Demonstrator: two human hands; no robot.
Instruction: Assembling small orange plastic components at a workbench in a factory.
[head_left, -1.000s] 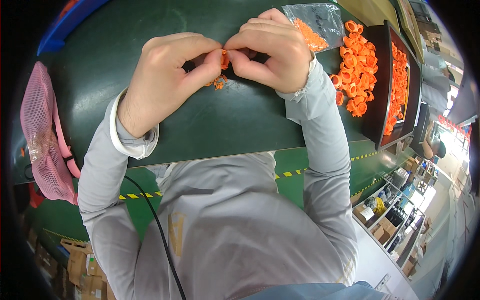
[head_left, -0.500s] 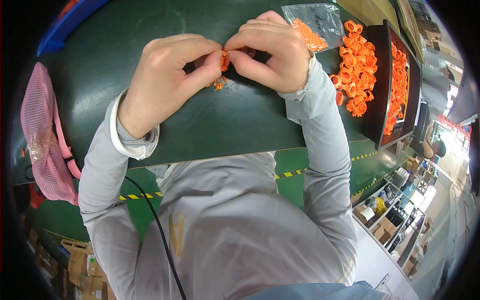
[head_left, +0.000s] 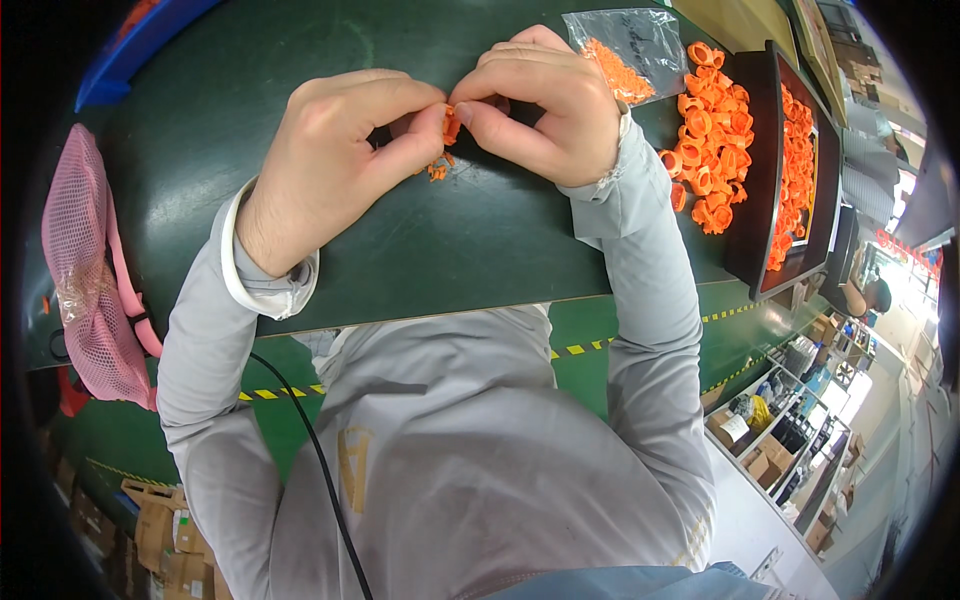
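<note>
Between the fingertips of both hands I hold a small orange plastic part (head_left: 451,128), raised over the green table (head_left: 450,255). My left hand (head_left: 340,150) pinches it from the left with thumb and index finger. From the right, the thumb and index finger of my right hand (head_left: 545,100) close at its upper edge. The fingers cover most of the part, so its full shape is hidden. Small orange plastic bits (head_left: 437,172) lie on the table just below the fingertips.
Beyond my right wrist are a clear bag of small orange pieces (head_left: 618,70) and a pile of orange ring-shaped parts (head_left: 712,140). A black tray (head_left: 757,170) holds more. At left lie a pink mesh item (head_left: 85,260) and a blue bin (head_left: 135,55). A person (head_left: 878,295) is far right.
Both hands stay almost in place. The orange part has turned slightly between my fingertips, and my right hand has shifted a very little.
</note>
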